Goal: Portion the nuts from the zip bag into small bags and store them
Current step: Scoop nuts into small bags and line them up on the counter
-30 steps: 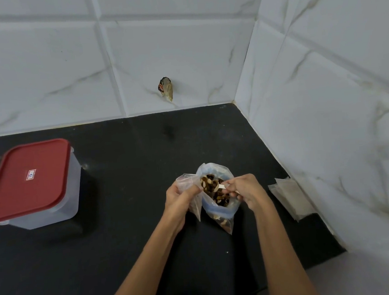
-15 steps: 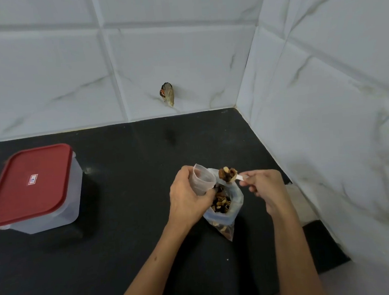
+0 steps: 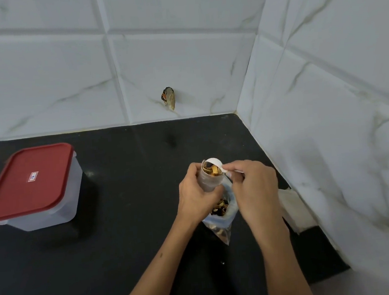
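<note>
In the head view, the left hand [image 3: 196, 193] holds a small bag [image 3: 209, 180] upright, its fingers curled round the clear plastic so that the mouth stays open toward the camera. The right hand [image 3: 253, 189] pinches the handle of a white spoon [image 3: 214, 163], whose bowl is tipped over the small bag's mouth; a few nuts [image 3: 211, 170] show right at that opening, between the spoon's bowl and the bag's rim. Just below and between the two hands stands the zip bag [image 3: 220, 224], open at the top, resting on the black tabletop [image 3: 127, 257] with more nuts visible inside it. The small bag is held directly above the zip bag, so anything spilled would probably fall back in.

The step in hand looks like tipping one spoonful into the small bag. How full that bag is cannot be told, since the left hand covers most of it. The next move likely calls for turning the spoon fully so that it empties, then dipping it back into the zip bag for another scoop, with the left hand keeping the mouth wide and steady.

Near the right wall lies a flat stack of what seem to be more empty bags [image 3: 291, 207], partly hidden behind the right forearm. Well apart on the left sits a clear box with a red lid [image 3: 32, 181], closed, which may serve for storing the filled bags.
</note>
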